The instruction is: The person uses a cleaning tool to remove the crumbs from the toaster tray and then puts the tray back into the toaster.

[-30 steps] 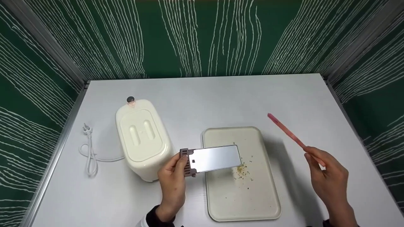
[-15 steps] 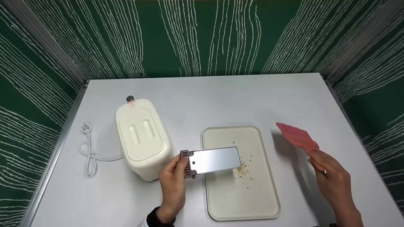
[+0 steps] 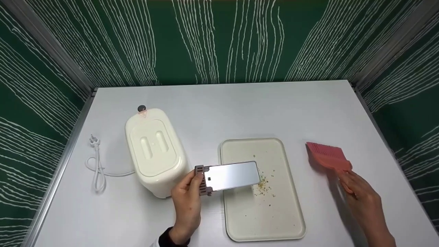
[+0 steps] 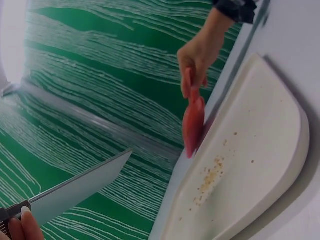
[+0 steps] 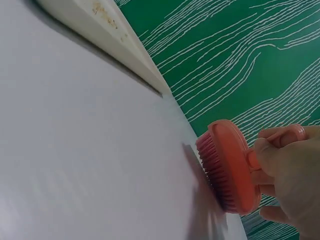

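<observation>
My left hand (image 3: 187, 202) pinches the brown slotted end of a flat, shiny metal crumb tray (image 3: 233, 175), thumb on top. The metal part extends rightward above a cream serving tray (image 3: 264, 224), where yellowish crumbs (image 3: 262, 186) lie scattered. In the left wrist view the crumb tray (image 4: 82, 192) appears nearly edge-on, tilted. To the right of the serving tray, my right hand (image 3: 363, 202) grips the handle of a coral-red brush (image 3: 329, 156). Its pink bristles (image 5: 215, 167) face the table in the right wrist view; whether their tips touch it I cannot tell.
Left of the serving tray stands a cream toaster (image 3: 154, 147) with its lid on and a dark knob (image 3: 141, 108) at the far end. Its white cord and plug (image 3: 96, 147) lie farther left. Green walls with white lines (image 3: 226, 41) enclose the table (image 3: 253, 109).
The brush has come down and nearer to me, swinging from edge-on to broad side up in the head view. My left hand and the crumb tray stay nearly still.
</observation>
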Available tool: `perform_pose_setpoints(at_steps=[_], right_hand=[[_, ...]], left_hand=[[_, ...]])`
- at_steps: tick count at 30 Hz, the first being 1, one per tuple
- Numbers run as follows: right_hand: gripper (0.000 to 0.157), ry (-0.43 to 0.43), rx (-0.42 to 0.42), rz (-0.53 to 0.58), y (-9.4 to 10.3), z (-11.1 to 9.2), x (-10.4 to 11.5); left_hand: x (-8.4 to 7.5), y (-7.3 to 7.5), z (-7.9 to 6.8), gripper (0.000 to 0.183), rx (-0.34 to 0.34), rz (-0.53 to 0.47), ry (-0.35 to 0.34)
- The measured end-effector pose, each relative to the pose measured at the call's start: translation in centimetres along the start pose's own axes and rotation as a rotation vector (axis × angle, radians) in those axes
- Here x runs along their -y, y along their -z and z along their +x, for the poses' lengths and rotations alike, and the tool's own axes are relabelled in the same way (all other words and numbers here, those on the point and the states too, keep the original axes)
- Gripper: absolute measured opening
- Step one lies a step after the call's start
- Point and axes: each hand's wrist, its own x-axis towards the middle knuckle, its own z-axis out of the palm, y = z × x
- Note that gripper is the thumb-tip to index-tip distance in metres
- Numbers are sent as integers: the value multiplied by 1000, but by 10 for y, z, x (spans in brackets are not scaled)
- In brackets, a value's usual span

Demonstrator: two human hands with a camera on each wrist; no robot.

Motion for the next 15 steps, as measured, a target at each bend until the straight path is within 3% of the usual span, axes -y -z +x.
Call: perform_pose_setpoints(at_steps=[8,15], right_hand=[[48,-73,79,-62,-5,-10,-7],[56,-165,201,-83,-8,-17,-5]], left_hand=[[2,-1,-1,24,5,-2,5],[5,-2,-2,25,9,24,21]])
